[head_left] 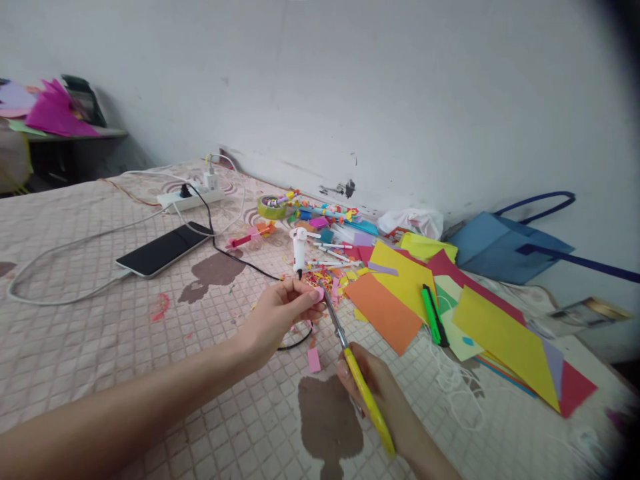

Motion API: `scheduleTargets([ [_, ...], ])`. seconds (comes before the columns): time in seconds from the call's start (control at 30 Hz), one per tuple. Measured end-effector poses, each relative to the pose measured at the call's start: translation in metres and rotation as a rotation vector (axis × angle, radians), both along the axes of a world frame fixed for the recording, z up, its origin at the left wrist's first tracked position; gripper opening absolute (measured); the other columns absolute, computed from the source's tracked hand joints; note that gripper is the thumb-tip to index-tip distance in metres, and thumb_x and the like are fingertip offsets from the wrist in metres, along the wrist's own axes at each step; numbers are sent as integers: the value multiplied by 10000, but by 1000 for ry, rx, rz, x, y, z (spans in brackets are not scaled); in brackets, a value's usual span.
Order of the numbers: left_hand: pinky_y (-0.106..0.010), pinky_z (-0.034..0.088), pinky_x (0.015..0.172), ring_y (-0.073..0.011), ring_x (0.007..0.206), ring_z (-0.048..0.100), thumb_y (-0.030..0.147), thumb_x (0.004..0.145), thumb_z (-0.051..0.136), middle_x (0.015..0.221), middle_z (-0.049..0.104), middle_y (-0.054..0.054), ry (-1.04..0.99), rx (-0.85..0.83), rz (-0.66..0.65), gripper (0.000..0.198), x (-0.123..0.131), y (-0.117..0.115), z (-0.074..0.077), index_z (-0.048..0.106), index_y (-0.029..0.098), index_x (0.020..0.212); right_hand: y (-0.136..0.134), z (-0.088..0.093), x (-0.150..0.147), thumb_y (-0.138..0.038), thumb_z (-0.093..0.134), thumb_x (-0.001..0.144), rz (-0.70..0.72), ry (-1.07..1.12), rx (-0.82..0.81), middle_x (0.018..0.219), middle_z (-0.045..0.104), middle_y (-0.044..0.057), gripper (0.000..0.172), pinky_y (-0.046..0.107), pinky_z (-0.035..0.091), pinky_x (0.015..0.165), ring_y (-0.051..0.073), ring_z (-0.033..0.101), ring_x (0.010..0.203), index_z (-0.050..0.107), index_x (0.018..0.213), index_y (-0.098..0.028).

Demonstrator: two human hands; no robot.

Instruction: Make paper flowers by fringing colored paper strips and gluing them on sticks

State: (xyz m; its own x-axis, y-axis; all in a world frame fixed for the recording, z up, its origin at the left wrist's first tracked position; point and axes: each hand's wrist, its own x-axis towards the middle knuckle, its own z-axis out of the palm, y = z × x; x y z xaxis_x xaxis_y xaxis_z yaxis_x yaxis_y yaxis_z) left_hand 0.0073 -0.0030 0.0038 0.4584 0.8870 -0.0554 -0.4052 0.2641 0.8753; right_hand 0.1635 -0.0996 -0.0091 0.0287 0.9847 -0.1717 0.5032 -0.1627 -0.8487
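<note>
Between the thumb and fingers of my left hand is a small pink piece of paper. My right hand is closed around yellow-handled scissors, whose metal blades point up at the edge of the pink piece. Whether the blades touch the paper I cannot tell. Just beyond my left hand stands a white glue gun with a black cord. Tiny paper scraps lie heaped around its tip. A loose pink paper rectangle rests on the patterned cloth below my hands.
Coloured paper sheets, a green box cutter and white string lie to the right. A blue bag leans by the wall. On the left are a tablet-like black device, a power strip and looping cables. Tape sits behind.
</note>
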Motion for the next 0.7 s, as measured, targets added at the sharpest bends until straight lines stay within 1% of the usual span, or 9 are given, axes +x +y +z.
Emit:
scheduleTargets([
  [0.17, -242, 491, 687, -98, 673, 592, 289, 750, 673, 720, 634, -21, 1, -3, 5, 196, 1, 1, -2, 570, 123, 768, -1, -4, 3, -424, 484, 805, 1, 2, -15, 528, 340, -72, 276, 194, 268, 380, 70, 315, 418, 376, 667, -212],
  [0.37, -232, 486, 694, -91, 676, 591, 289, 754, 672, 728, 631, -23, 4, 9, 1, 202, 0, 2, -3, 563, 120, 776, -1, -12, 5, -439, 532, 797, -30, 36, -5, 509, 359, -77, 300, 186, 260, 353, 59, 317, 384, 399, 661, -208],
  [0.47, -232, 482, 700, -87, 679, 588, 299, 758, 666, 740, 627, -21, 9, 21, -10, 209, -1, 4, -4, 552, 124, 773, 0, -18, 6, -510, 532, 790, -40, 127, -8, 459, 345, -88, 355, 182, 248, 326, 53, 296, 341, 399, 651, -212],
  [0.53, -227, 477, 665, -84, 651, 578, 309, 756, 666, 716, 617, -13, 52, 31, -34, 217, -1, 5, -5, 544, 129, 765, 1, -20, 7, -578, 524, 772, -61, 216, -33, 427, 331, -96, 409, 179, 250, 312, 53, 291, 320, 389, 642, -215],
  [0.6, -207, 456, 601, -71, 591, 549, 310, 752, 667, 663, 597, 4, 118, 33, -77, 220, -1, 5, -5, 539, 131, 756, 3, -20, 8, -623, 525, 749, -107, 309, -47, 418, 321, -102, 445, 174, 263, 307, 54, 294, 314, 384, 641, -215],
  [0.7, -187, 422, 550, -56, 546, 518, 298, 748, 663, 627, 582, 17, 197, 25, -175, 204, 0, 3, -6, 550, 129, 764, 7, -17, 11, -623, 559, 726, -192, 424, -11, 441, 351, -96, 456, 164, 270, 314, 46, 303, 326, 402, 639, -205],
])
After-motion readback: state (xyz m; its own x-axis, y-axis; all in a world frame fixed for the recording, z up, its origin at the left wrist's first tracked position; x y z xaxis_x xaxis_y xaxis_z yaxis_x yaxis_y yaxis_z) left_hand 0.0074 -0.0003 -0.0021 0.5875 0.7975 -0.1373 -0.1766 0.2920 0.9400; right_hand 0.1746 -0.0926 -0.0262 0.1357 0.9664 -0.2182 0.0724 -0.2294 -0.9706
